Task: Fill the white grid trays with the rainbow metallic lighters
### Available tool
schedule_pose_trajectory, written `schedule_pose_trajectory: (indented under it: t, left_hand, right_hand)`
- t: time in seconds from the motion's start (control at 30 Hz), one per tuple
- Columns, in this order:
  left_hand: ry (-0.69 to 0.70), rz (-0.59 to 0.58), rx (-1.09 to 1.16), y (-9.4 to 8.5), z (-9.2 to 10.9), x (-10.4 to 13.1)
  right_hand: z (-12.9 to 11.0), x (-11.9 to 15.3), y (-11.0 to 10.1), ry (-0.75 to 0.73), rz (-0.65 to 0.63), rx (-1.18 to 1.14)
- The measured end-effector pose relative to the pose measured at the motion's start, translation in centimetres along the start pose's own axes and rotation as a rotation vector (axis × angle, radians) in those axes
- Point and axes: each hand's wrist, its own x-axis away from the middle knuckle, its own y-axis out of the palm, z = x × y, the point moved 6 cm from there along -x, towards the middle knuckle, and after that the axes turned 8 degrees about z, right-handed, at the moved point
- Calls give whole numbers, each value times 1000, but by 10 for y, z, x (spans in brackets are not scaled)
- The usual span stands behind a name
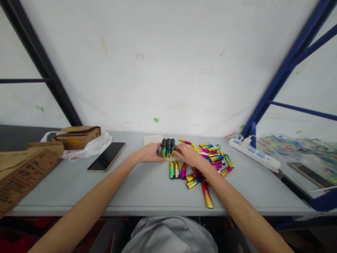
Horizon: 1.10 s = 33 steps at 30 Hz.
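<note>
Now I see the upright cluster of lighters (167,148) at the middle of the grey table (131,189). My left hand (150,153) and right hand (187,153) press it from both sides, fingers half curled around it. Many loose lighters (207,158) lie flat at the right, not yet gathered.

We note a glossy, metallic-looking rainbow finish on the upright cluster of lighters (167,148) and on the loose lighters (207,160) beside it; their caps appear matt black. The table (137,186) has a smooth, matt grey surface. The phone (107,156) shows a glossy dark glass face. The boxes (23,168) are matt brown cardboard. The power strip (254,154) is smooth white plastic.
</note>
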Motion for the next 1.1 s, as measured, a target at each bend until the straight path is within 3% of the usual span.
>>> schedule_pose_trajectory:
  t: [0.1, 0.2, 0.3, 0.4, 0.67, 0.83, 0.97, 1.1]
  left_hand:
    - [-11, -7, 10, 0, 0, 0]
    - [-5, -4, 23, -1, 2, 0]
    - [-10, -1, 16, -2, 2, 0]
    - [-18, -7, -10, -3, 4, 1]
    - [-18, -12, -22, -2, 2, 0]
    - [-7, -13, -25, -2, 2, 0]
    - [-15, -21, -26, -2, 2, 0]
    - [-19, -8, -3, -2, 2, 0]
  right_hand:
    - [21, 3, -12, 30, 49, -34]
    - [59, 10, -21, 142, 93, 6]
    - [98, 19, -18, 273, 67, 99]
    - [121, 25, -11, 365, 7, 166]
    - [120, 3, 7, 377, -42, 142]
    - [121, -2, 17, 466, -81, 118]
    - [120, 1, 11, 453, 62, 38]
    - [118, 2, -2, 461, 277, -269]
